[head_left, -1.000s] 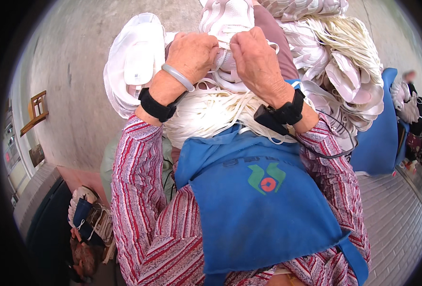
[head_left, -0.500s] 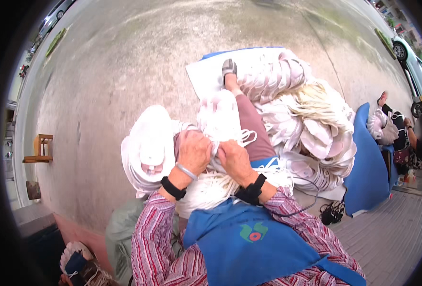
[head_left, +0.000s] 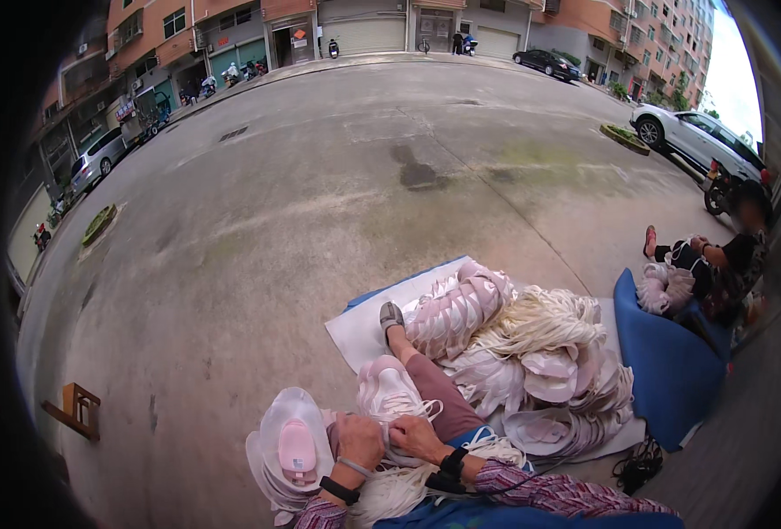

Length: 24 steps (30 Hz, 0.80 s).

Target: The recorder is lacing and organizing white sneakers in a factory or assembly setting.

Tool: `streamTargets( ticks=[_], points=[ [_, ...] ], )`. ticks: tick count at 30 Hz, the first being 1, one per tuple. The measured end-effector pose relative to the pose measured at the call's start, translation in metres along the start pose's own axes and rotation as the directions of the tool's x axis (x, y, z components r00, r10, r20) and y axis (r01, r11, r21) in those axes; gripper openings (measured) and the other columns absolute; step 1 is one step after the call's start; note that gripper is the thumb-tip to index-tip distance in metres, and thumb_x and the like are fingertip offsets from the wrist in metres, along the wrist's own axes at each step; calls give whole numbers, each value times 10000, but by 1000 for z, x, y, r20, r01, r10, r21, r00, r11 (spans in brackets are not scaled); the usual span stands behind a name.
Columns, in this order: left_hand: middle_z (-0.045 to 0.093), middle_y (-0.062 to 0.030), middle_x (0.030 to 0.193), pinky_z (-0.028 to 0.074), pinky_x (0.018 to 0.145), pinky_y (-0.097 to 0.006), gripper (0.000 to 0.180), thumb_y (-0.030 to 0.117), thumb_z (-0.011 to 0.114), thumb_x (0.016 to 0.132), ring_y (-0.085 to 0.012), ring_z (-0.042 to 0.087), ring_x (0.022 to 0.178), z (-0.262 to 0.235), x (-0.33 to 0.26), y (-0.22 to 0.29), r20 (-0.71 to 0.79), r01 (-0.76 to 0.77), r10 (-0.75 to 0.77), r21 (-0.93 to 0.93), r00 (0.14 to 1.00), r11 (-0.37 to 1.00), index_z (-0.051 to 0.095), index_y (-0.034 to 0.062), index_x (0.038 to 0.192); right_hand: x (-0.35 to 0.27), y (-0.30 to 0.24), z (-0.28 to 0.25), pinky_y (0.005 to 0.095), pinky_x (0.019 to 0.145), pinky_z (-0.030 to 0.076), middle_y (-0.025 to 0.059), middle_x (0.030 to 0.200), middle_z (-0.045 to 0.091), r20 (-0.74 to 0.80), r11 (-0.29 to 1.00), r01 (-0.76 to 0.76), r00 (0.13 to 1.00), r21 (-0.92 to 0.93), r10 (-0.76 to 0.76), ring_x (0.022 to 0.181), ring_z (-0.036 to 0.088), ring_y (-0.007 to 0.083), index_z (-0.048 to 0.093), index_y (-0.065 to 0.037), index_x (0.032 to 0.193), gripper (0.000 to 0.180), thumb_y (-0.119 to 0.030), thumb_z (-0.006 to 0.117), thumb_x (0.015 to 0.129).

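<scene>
Both hands meet low in the view, over the person's lap. The left hand [head_left: 361, 438], with a pale bangle and a black band at the wrist, is curled with its fingers closed on the white shoe upper with white laces [head_left: 392, 397] that rests on the raised knee. The right hand [head_left: 418, 435], also with a black wrist strap, is closed on the same piece just beside the left, fingers pinching the fabric and laces at its lower edge. The upper looks soft and padded, with lace loops trailing to the right.

Just left of the left hand lies a stack of white oval shoe pieces with a pink insert on top [head_left: 291, 448], smooth and rounded. Under the wrists hangs a bundle of off-white cords [head_left: 390, 494], stringy and loose. Striped red and white sleeves cover the forearms, above a blue apron.

Beyond the hands, the person's leg in dusty-pink trousers stretches onto a white sheet edged in blue [head_left: 359, 331]. Right of the leg is a heap of pale pink and white shoe uppers and laces [head_left: 514, 353], ribbed and bundled. Farther right stands a blue fabric bag [head_left: 668, 361], and past it another person sits handling similar pale pieces. The grey concrete ground [head_left: 320, 194] spreads ahead, with a small wooden stool [head_left: 74, 410] well to the left.
</scene>
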<state>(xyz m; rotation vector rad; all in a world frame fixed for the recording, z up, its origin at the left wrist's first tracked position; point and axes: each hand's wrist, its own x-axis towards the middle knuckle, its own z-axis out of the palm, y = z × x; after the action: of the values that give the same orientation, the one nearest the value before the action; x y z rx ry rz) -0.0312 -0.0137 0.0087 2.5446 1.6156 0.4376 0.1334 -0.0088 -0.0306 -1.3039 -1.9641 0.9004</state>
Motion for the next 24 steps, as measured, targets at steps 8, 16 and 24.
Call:
streamTargets(
  ticks=[8,16,24],
  points=[
    [679,-111,799,419,865,-408,149,204,662,760,-293,631,813,8,-10,-15,29,396,-435,-471,900,788,691,59,776,2,-3,1,396,679,468,156,798,600,-47,993,106,994,54,-103,729,590,315,656,-41,937,207,-206,599,827],
    [623,-75,823,304,958,-578,119,195,626,778,-266,574,889,5,-8,8,-109,35,-40,-54,993,998,643,90,832,6,7,2,412,682,469,171,778,593,-8,994,80,997,76,-80,744,585,347,657,-37,898,199,-201,593,807],
    [583,-92,1018,252,980,-613,373,246,705,710,-284,523,1047,2,-16,16,44,109,-106,-82,993,991,576,77,1016,-5,-2,2,469,666,474,221,809,589,38,991,-15,999,-131,20,766,599,386,557,6,814,162,-156,551,814]
  ],
)
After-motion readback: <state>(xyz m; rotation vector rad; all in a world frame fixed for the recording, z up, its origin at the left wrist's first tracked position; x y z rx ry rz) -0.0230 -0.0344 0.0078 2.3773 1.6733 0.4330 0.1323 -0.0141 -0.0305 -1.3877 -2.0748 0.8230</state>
